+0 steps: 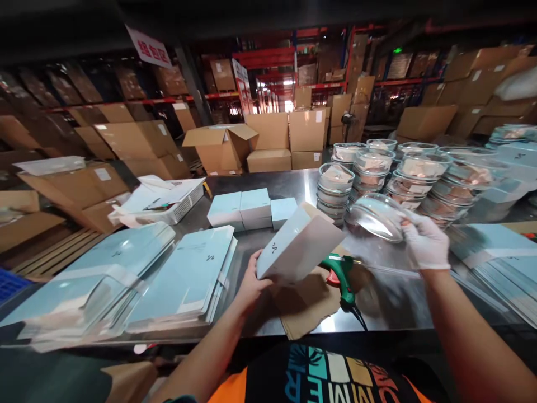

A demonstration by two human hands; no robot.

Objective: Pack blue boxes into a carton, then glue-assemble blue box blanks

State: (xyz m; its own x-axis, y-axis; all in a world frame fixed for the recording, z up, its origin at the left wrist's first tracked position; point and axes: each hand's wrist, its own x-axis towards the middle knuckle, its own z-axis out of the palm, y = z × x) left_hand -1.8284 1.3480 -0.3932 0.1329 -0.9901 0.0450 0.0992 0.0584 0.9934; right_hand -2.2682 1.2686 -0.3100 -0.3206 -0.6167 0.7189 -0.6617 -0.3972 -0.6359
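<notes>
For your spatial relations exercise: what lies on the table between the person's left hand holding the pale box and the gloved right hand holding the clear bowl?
In the head view, a green glue gun lies there on a cardboard scrap.

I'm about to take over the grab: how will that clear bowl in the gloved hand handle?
The clear bowl in the right hand looks like glass, so probably rigid, fragile and fairly heavy for its size. Its glossy curved wall may be slippery. Held tilted by the rim, it would likely roll if dropped on the steel table.

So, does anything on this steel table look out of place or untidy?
Only slightly: the flat blue cartons at the near left edge are fanned and slipping, not squared. The green glue gun lies on torn cardboard, which seems deliberate.
</notes>
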